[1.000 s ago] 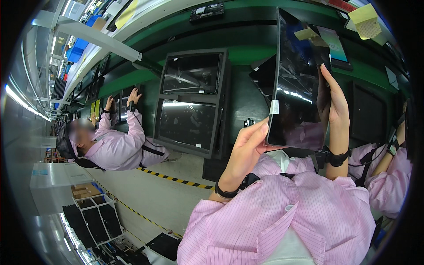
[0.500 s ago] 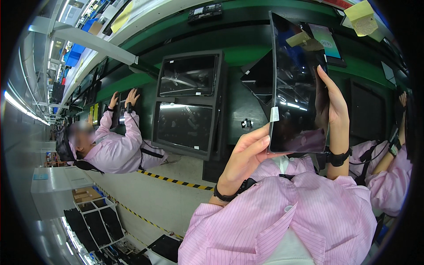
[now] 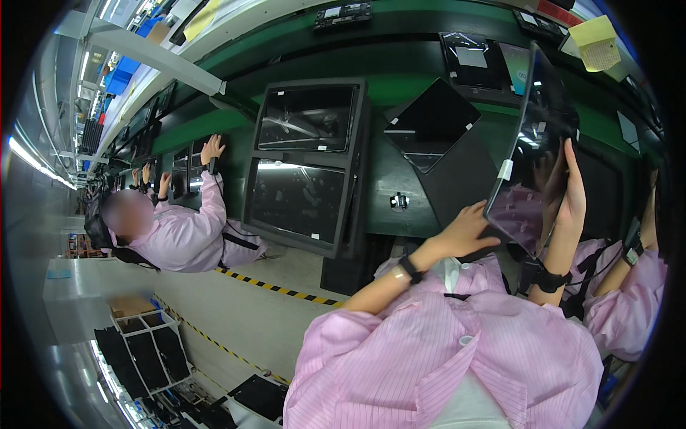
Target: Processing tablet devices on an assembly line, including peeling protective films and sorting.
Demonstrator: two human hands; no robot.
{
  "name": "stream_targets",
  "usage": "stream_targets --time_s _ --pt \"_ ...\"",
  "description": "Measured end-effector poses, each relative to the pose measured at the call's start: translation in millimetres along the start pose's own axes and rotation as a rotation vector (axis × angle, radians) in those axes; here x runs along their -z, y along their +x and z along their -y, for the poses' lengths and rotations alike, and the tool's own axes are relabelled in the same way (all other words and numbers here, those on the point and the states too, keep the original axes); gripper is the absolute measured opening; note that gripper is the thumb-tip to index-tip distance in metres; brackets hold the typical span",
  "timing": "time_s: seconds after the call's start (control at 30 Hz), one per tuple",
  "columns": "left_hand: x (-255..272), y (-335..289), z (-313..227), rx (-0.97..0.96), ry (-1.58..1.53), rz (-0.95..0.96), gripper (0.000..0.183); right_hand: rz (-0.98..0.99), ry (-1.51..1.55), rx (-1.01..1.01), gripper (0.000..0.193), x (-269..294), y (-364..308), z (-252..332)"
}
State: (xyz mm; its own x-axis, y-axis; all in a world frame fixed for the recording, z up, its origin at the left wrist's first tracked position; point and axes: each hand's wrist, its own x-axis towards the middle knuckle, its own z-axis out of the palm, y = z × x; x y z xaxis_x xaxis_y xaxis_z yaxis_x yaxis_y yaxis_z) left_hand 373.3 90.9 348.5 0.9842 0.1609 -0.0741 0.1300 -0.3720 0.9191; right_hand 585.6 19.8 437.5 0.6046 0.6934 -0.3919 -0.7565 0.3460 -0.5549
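Observation:
In my right hand (image 3: 571, 191), a glossy black tablet screen (image 3: 537, 136) is held up on edge, tilted, with a small white tab on its left edge. My thumb or finger lies along its right side; the fingers behind it are hidden. My left hand (image 3: 464, 233) has its fingers apart by the screen's lower left corner. I cannot tell whether the fingertips touch it. To the left, another black tablet screen (image 3: 434, 123) lies at an angle on a dark grey mat (image 3: 457, 175).
Left on the green bench stands a grey foam tray (image 3: 250, 189) with two film-covered screens. A small black part (image 3: 399, 201) lies beside it. Behind are a dark tablet (image 3: 471, 58) and a lit device (image 3: 513, 64). Co-workers in pink (image 3: 189, 229) sit at left and right.
The screen has moved right and turned edgewise in my right hand. My left hand has come off its lower left edge and dropped, uncovering the other screen and the mat.

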Motion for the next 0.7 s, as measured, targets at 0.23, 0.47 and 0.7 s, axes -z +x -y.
stream_targets --time_s 0.23,0.47,0.7 --pt "-129.5 32.6 114.6 -0.022 0.784 -0.089 0.080 -0.166 0.038 0.140 0.026 28.3 -19.7 -8.2" --pt "-128.7 -1.7 114.2 -0.052 0.794 0.093 0.078 -0.361 -0.004 0.169 0.030 66.6 -43.2 -36.8" --pt "-117.7 -39.5 110.0 -0.076 0.751 0.370 0.067 -0.432 0.065 0.227 0.033 67.6 -71.3 -58.6"
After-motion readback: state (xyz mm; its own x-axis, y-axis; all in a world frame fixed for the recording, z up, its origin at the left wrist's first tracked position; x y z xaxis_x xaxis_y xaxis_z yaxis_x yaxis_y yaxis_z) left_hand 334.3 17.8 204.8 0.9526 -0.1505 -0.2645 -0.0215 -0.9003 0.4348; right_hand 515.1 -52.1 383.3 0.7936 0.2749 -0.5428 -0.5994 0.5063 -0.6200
